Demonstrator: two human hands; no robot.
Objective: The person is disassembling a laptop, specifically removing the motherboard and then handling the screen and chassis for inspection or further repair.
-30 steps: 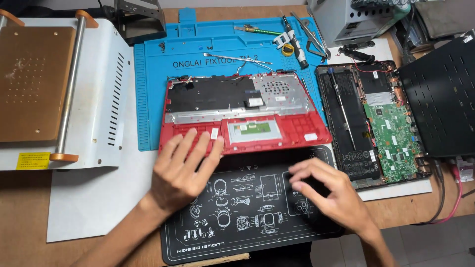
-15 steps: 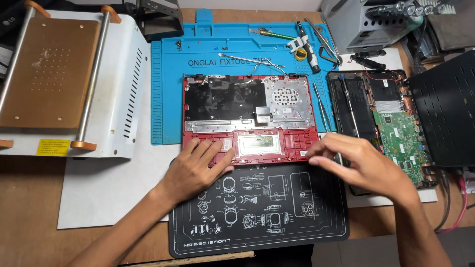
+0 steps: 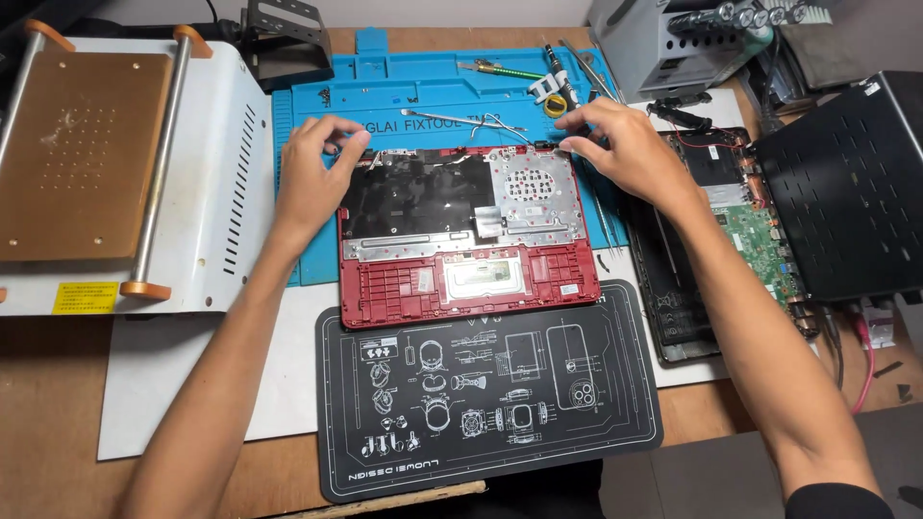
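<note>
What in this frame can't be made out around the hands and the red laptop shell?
Head view only:
- Far corners of the red laptop shell: covered by the left hand and right hand, so their grip there is unclear.
- Open laptop base: partly hidden by the right forearm and the black perforated panel.
- Tools on the blue mat: too small to identify.
- White machine: cut off at the left edge.

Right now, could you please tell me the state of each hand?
Left hand: fingers bent on the far left corner of the red plastic laptop palmrest shell.
Right hand: fingers bent on its far right corner.
</note>
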